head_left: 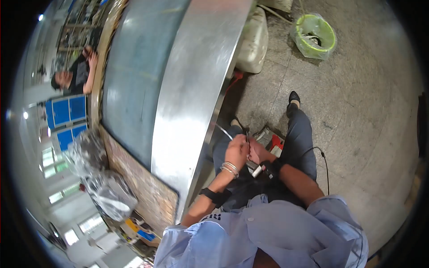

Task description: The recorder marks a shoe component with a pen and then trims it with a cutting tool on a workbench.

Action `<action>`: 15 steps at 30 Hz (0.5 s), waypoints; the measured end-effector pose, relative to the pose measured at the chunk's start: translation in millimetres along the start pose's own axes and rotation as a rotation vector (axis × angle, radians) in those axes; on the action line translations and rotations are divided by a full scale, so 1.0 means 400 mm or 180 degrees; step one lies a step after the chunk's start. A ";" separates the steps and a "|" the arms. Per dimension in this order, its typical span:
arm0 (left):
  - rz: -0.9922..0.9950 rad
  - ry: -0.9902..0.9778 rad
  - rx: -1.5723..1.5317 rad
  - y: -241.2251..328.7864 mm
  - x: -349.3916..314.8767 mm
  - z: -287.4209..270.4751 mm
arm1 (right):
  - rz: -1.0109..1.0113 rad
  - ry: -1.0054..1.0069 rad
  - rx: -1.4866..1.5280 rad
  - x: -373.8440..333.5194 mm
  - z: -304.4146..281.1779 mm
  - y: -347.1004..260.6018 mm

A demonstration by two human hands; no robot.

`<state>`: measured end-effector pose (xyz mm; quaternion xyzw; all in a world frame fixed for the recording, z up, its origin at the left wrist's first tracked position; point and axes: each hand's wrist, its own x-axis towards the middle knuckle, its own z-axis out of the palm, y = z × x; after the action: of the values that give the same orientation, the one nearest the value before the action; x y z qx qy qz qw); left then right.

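Over my lap, my left hand (237, 151) and my right hand (259, 152) are close together, with fingers bent inward. Out of the far side of my left hand sticks a thin, pale, slightly curved strip (224, 131), angled toward the metal table edge. My left fingers are closed around it. The fingers of my right hand are also closed, right beside the left; whatever is between them is too small and covered to name. Beyond my right hand, between my legs, is a red and grey object (275, 144), partly hidden.
A shiny metal-edged table (196, 67) with a bluish top runs along my left. A white jerrycan (254, 44) stands beside it. Farther off is a lined yellow-green bin (315, 38). Clear plastic bags (105, 178) and another person (78, 73) are across the table.
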<state>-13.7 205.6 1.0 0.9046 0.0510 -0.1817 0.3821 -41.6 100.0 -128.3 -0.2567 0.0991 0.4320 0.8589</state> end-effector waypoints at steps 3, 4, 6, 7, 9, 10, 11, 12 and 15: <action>-0.0275 0.0979 0.0034 -0.114 -0.153 -0.005 | 0.0856 0.0261 0.0179 0.014 0.124 -0.035; -0.0238 0.1248 0.0009 -0.168 -0.195 0.005 | 0.1041 0.0297 0.0082 0.005 0.192 -0.043; -0.0269 0.1578 -0.0194 -0.240 -0.245 0.020 | 0.1096 0.0128 -0.0130 0.007 0.264 0.016; -0.0364 0.1656 -0.0363 -0.275 -0.262 0.019 | 0.1138 -0.0027 -0.0244 0.004 0.294 0.047; -0.0067 0.1619 -0.0120 -0.317 -0.285 0.014 | 0.1249 -0.0020 -0.0313 -0.005 0.299 0.092; -0.0296 0.1582 -0.0365 -0.326 -0.298 0.012 | 0.1330 -0.0035 -0.0302 -0.010 0.298 0.108; -0.0521 0.1555 -0.0609 -0.343 -0.317 0.013 | 0.1416 -0.0064 -0.0299 -0.017 0.305 0.126; -0.0511 0.1612 -0.0679 -0.369 -0.331 0.019 | 0.1482 0.0008 -0.0309 -0.027 0.310 0.141; -0.0560 0.1807 -0.1308 -0.453 -0.336 0.030 | 0.1373 -0.0083 -0.1293 -0.057 0.337 0.161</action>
<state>-183.8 330.8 -79.2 0.8155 0.2682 0.0586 0.5095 -113.4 187.0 -27.7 -0.3908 0.0519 0.6188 0.6795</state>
